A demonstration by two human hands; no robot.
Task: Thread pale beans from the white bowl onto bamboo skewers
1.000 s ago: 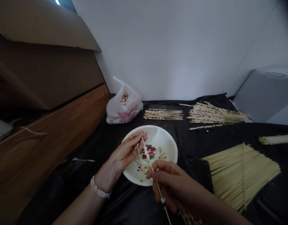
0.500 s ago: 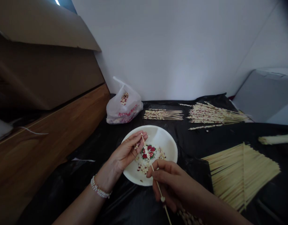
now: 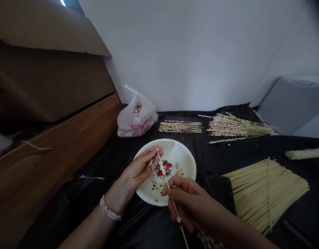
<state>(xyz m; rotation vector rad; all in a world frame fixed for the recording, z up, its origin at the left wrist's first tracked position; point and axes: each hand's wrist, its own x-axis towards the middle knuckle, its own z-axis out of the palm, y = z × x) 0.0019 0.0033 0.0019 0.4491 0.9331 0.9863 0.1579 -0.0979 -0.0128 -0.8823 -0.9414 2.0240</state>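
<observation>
A thin wooden skewer [image 3: 175, 204] slants over a white bowl [image 3: 191, 166], with several pale pieces threaded along its upper part and one lower down. My right hand [image 3: 184, 197] pinches the skewer below the upper pieces. At its tip, my left hand [image 3: 142, 167] holds a small pale piece between thumb and fingers, with more pieces cupped in the fingers. Loose pale and dark red pieces [image 3: 158, 186] lie in the bowl around a printed red flower [image 3: 167, 168].
Behind the bowl are a plastic bag [image 3: 137, 119] and filled skewers [image 3: 180, 127], with a larger pile [image 3: 229, 126] beside them. Bare skewers [image 3: 263, 193] lie at right. A cardboard box [image 3: 50, 69] stands left; a grey-white box [image 3: 291, 103] is at right.
The whole view has shifted very slightly. Both hands keep nearly the same pose on the skewer and the small piece.
</observation>
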